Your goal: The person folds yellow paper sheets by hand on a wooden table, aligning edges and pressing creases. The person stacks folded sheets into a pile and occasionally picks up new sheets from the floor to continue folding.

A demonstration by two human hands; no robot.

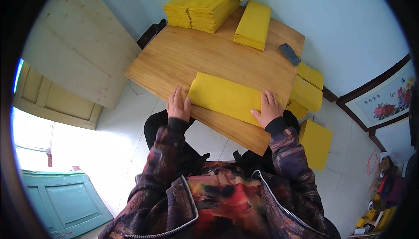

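Observation:
A flat, folded yellow paper stack (224,97) lies on the wooden table (174,60) close in front of me. My left hand (178,104) rests at the table's front edge against the stack's left end, fingers stretched out. At the other end my right hand (269,109) lies on the yellow paper with its fingers extended and thumb apart. Neither hand is closed around anything. The undersides of both palms are hidden from view.
Tall piles of yellow folded paper (200,12) stand at the table's back, beside a longer yellow bundle (254,25). A small dark grey block (289,54) sits near the right edge. More yellow bundles (306,91) and a yellow box-shaped stack (315,145) are to the right.

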